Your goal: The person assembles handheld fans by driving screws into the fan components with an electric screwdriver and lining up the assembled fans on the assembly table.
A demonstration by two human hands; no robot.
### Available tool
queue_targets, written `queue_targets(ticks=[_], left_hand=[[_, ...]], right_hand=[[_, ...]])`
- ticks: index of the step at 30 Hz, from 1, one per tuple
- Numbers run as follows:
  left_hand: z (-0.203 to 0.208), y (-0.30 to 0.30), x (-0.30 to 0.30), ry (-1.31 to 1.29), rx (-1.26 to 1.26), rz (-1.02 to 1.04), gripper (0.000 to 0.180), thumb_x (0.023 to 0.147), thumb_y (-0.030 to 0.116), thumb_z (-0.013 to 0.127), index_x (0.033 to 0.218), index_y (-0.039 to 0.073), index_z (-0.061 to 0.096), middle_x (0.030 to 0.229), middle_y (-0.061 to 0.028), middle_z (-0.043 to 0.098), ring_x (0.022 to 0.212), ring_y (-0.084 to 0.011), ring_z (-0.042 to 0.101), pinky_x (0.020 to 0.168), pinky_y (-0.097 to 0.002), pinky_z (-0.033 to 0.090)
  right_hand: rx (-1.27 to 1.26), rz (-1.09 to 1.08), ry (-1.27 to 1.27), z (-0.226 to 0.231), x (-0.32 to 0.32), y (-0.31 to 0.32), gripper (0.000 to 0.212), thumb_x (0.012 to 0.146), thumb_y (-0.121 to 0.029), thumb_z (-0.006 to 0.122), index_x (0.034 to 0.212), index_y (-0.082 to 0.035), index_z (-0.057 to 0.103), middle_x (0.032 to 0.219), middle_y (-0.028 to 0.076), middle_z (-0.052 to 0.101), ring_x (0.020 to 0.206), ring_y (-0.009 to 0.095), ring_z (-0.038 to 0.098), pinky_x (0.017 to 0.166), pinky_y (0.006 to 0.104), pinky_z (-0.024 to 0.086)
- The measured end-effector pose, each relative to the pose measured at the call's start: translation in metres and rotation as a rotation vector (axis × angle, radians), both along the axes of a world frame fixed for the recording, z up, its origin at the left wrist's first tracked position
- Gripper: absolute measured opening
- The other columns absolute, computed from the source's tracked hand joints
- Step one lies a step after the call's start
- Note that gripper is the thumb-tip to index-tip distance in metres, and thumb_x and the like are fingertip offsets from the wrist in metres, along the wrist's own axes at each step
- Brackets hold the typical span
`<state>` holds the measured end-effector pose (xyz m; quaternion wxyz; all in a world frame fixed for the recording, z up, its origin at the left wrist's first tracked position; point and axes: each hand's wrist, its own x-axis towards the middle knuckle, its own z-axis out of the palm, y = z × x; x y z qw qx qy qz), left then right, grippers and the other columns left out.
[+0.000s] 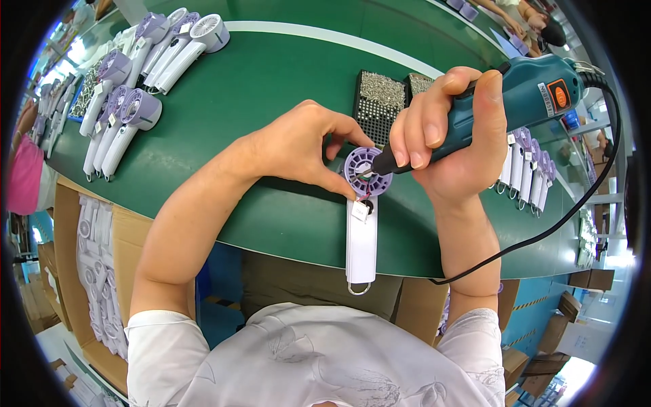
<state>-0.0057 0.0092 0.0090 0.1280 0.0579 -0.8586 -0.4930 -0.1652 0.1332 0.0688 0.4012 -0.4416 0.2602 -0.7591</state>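
A handheld fan [361, 241] with a white handle and a round purple head lies on the green table, its handle pointing toward me and its loop past the table edge. My left hand [308, 149] grips the fan's head between thumb and fingers. In my right hand [451, 129] is a teal electric screwdriver [536, 88], slanting down to the left. Its black nose is over the fan's head; I cannot tell whether the bit touches a screw. A small white tag [360, 211] sits at the top of the handle, beside thin red wires.
Behind the fan stands a black screw tray [380, 102] full of small screws. Several fans [139, 108] lie at the left, more [525, 163] at the right. A cardboard box [125, 237] of white parts is at lower left. The screwdriver's black cord [607, 163] loops down the right side.
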Motion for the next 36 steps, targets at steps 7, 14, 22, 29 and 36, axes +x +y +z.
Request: queue_targets(ticks=[7, 14, 22, 29, 36], left_hand=[[0.001, 0.0, 0.0, 0.007, -0.019, -0.004, 0.057, 0.059, 0.03, 0.096, 0.106, 0.006, 0.076, 0.067, -0.0016, 0.059, 0.06, -0.0105, 0.051, 0.054, -0.0272, 0.042], [0.001, -0.002, 0.001, -0.007, -0.024, -0.002, 0.057, 0.059, 0.031, 0.096, 0.106, 0.005, 0.076, 0.066, -0.0026, 0.058, 0.06, -0.0114, 0.052, 0.054, -0.0275, 0.043], [-0.007, -0.005, -0.006, 0.058, -0.032, -0.053, 0.058, 0.059, 0.029, 0.096, 0.108, 0.006, 0.076, 0.072, -0.0035, 0.061, 0.063, -0.0125, 0.055, 0.057, -0.0267, 0.047], [-0.003, -0.003, 0.004, 0.067, -0.031, -0.045, 0.057, 0.059, 0.029, 0.095, 0.106, 0.004, 0.075, 0.072, -0.0056, 0.065, 0.063, -0.0147, 0.059, 0.057, -0.0287, 0.049], [-0.01, -0.001, 0.001, 0.14, -0.038, -0.064, 0.058, 0.058, 0.03, 0.096, 0.105, 0.003, 0.075, 0.074, -0.0057, 0.067, 0.063, -0.0154, 0.058, 0.058, -0.0294, 0.049]], right_hand=[[-0.028, 0.04, 0.118, -0.01, -0.008, -0.003, 0.044, 0.111, -0.04, 0.032, 0.107, -0.007, 0.061, 0.061, 0.003, 0.049, 0.039, 0.013, 0.042, 0.04, 0.0315, 0.044], [0.006, 0.054, 0.119, -0.013, -0.007, -0.006, 0.043, 0.111, -0.039, 0.032, 0.106, -0.007, 0.06, 0.062, 0.003, 0.049, 0.039, 0.014, 0.042, 0.04, 0.0319, 0.044], [-0.018, 0.085, 0.085, -0.011, -0.004, 0.003, 0.028, 0.107, -0.031, 0.042, 0.109, -0.004, 0.051, 0.062, 0.007, 0.05, 0.042, 0.019, 0.049, 0.043, 0.0364, 0.047], [-0.112, 0.12, 0.16, -0.009, 0.01, 0.004, 0.037, 0.109, -0.039, 0.041, 0.104, -0.004, 0.051, 0.064, 0.003, 0.047, 0.04, 0.013, 0.039, 0.038, 0.0288, 0.04], [-0.103, 0.165, 0.223, -0.008, 0.005, 0.014, 0.035, 0.105, -0.041, 0.051, 0.106, -0.006, 0.052, 0.062, 0.004, 0.051, 0.041, 0.015, 0.045, 0.039, 0.0305, 0.043]])
